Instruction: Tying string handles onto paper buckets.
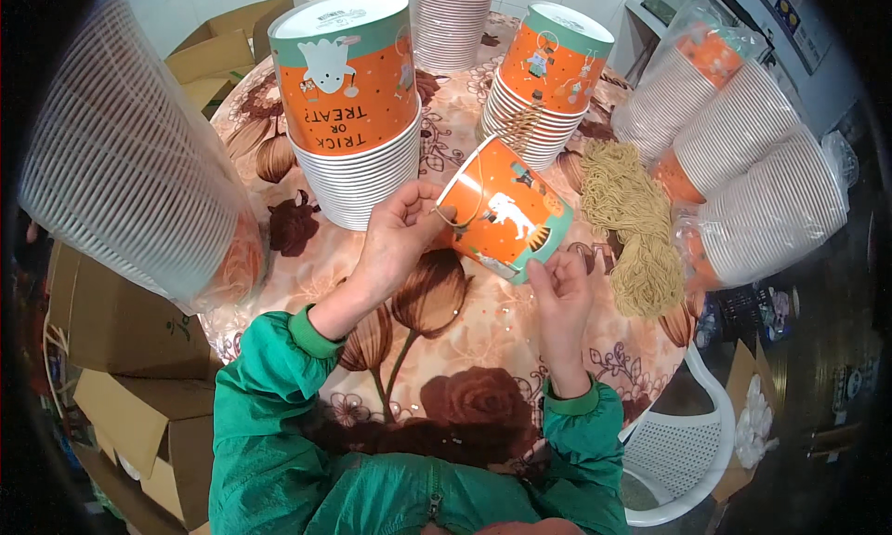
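Note:
My left hand [398, 240] grips the rim of an orange paper cup [505, 210] with a teal band and cartoon figures, held tilted on its side above the table. My right hand [562, 293] touches the cup's bottom edge with pinched fingers. A thin string handle loops across the cup's open mouth by my left fingers. A heap of tan string pieces [636, 219] lies just right of the cup on the floral tablecloth [483, 349]. Both sleeves are green.
Two upside-down stacks of matching cups stand behind, a large stack [353, 98] and a smaller stack [548, 79]. Bagged cup stacks lie at right [743, 154] and left [121, 154]. Cardboard boxes [130, 386] sit lower left; a white plastic chair [688, 442] is lower right.

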Demonstrator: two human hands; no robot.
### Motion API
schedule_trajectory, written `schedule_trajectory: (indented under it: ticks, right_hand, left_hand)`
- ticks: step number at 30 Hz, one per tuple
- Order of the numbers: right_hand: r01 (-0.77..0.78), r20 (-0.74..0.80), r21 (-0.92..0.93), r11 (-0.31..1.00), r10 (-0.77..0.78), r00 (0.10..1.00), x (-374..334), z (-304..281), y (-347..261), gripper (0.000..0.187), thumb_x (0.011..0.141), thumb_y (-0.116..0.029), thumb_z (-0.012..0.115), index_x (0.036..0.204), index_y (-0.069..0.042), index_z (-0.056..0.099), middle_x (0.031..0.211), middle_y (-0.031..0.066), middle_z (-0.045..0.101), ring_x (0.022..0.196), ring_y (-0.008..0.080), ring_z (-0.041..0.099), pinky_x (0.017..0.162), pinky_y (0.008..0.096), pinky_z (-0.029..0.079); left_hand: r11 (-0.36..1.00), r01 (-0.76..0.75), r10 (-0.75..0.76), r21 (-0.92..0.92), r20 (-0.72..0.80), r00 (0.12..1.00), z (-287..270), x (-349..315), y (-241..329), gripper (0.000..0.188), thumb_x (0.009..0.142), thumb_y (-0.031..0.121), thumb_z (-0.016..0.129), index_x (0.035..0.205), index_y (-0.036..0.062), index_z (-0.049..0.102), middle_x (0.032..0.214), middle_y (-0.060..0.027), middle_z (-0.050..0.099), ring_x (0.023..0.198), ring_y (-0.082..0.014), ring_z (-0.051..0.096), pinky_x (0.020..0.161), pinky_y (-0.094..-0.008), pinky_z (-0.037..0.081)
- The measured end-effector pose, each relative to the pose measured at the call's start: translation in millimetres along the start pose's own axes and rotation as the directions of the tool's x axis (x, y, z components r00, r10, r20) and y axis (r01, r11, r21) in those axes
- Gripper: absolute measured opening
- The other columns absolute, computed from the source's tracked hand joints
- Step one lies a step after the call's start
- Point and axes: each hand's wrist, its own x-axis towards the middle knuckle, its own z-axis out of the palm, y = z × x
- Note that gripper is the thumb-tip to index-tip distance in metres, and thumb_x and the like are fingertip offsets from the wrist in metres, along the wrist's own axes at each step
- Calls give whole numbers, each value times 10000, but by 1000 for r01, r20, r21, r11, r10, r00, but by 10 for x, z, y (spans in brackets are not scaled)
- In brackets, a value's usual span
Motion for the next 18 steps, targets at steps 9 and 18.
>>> schedule_trajectory:
  ticks: [9,18]
  right_hand:
    - [35,-166,378,925,31,986,45,-50,-258,86,1024,-91,620,1089,-36,630,898,0,665,739,56,578,653,216,472]
    - [99,6,213,972,-103,995,-19,20,-340,452,928,13,661,1364,5,539,1067,10,584,960,91,562,878,241,457]
  left_hand:
    - [884,-137,43,446,214,976,-125,3,-161,237,959,115,707,1173,13,696,878,16,691,745,-29,589,661,-196,457]
    - [981,161,-147,-108,131,980,-134,33,-89,146,986,104,683,1102,19,706,911,-22,715,715,-56,607,633,-207,488]
